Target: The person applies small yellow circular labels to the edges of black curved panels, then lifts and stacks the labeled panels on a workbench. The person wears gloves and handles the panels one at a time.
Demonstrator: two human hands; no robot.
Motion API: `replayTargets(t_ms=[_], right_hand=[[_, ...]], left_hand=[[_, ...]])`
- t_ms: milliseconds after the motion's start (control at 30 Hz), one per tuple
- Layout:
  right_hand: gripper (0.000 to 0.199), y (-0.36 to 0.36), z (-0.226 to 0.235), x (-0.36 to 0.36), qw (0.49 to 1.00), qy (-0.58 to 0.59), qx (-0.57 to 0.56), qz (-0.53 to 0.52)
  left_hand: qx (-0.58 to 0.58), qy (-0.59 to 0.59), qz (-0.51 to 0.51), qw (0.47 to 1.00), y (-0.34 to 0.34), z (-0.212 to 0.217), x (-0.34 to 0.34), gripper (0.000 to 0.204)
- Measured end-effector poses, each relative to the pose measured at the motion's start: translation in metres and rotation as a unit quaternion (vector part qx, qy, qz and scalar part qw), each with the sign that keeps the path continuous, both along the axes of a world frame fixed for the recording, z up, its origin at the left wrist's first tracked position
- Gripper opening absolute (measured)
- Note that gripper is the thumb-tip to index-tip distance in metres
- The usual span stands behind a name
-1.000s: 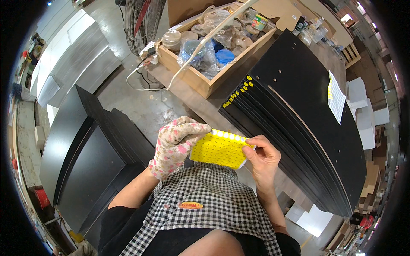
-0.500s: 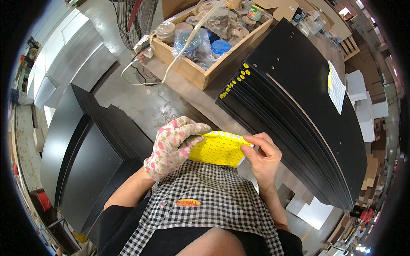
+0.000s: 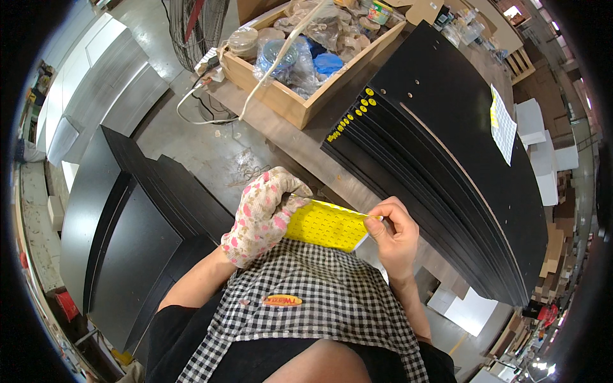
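Stretched between my hands, above the checked apron (image 3: 306, 281), is a yellow sticker sheet (image 3: 327, 226) with rows of small dark marks and a white border. My left hand (image 3: 265, 217), in a floral glove, grips its left end between thumb and fingers. At its upper right corner my bare right hand (image 3: 394, 235) pinches with thumb and forefinger; whether a loose sticker is between them I cannot tell. Just beyond stands a stack of curved black panels (image 3: 447, 108), with round yellow stickers (image 3: 361, 110) along the panel corners nearest the wooden box.
A wooden box (image 3: 300, 115) of tape rolls and plastic wrap sits on the workbench (image 3: 274, 143), a white cable (image 3: 255, 89) across it. Another white-and-yellow sheet (image 3: 503, 131) lies on the panel stack. More black panels (image 3: 134, 236) lean at my left, with grey panels (image 3: 128, 70) behind.
The sheet's upper edge has tipped, so its row of white circles is now hardly seen. My right fingertips have closed more tightly at its corner. The view has shifted slightly.
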State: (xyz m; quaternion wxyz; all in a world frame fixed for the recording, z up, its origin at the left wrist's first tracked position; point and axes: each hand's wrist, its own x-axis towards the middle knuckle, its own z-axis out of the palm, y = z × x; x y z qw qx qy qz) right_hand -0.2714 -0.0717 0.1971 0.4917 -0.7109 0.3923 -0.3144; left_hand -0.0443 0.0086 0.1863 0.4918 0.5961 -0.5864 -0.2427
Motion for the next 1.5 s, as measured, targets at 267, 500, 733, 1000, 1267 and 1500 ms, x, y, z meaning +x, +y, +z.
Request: replayTargets(t_ms=[267,500,733,1000,1267,1500], right_hand=[[0.007,-0.008,-0.005,0.008,0.994,-0.045,0.095,0.029],[0.009,-0.006,-0.015,0.02,0.988,-0.035,0.141,0.047],[0.011,-0.006,-0.023,0.021,0.983,-0.038,0.173,0.042],[0.012,-0.009,-0.036,0.022,0.969,-0.103,0.215,0.065],[0.014,-0.014,-0.049,0.026,0.972,-0.014,0.228,0.057],[0.016,-0.017,-0.038,0.053,0.986,0.105,-0.003,0.126]], left_hand=[[0.075,0.165,-0.025,0.983,-0.006,-0.008,0.007,0.025],[0.211,0.315,-0.005,0.925,0.003,-0.016,0.007,0.024],[0.144,0.247,0.026,0.958,0.009,-0.024,0.01,0.016],[0.146,0.3,0.089,0.938,0.019,-0.029,0.004,0.015],[0.15,0.307,0.15,0.928,0.033,-0.038,0.012,0.015],[0.109,0.28,0.136,0.944,0.041,-0.059,0.03,0.015]])
